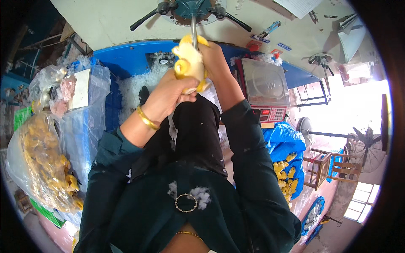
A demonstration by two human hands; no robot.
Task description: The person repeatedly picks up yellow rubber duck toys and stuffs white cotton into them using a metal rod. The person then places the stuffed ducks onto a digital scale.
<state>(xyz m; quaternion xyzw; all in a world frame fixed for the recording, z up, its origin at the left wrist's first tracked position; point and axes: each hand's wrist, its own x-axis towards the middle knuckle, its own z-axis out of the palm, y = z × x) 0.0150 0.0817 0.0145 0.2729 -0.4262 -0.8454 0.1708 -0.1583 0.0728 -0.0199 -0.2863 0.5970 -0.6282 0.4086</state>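
Between my hands is a yellow and cream plush toy [189, 59], pushed up over the thin metal tube [194, 28] of a green stuffing machine [192, 9]. My left hand [175, 89] grips the toy's lower end, thumb and fingers closed round it. My right hand [213, 59] is closed on its upper right side, close to the tube; some of those fingers are hidden behind the toy. Two black handles [145, 20] stick out from the machine to either side.
White stuffing fluff [133, 92] lies in the blue bin [114, 59] below the machine. At left, a clear bag [38, 156] holds several yellow plush skins. A red digital scale [270, 113] stands at right, above a blue sack [284, 141] of yellow toys. A fan [365, 145] stands farther right.
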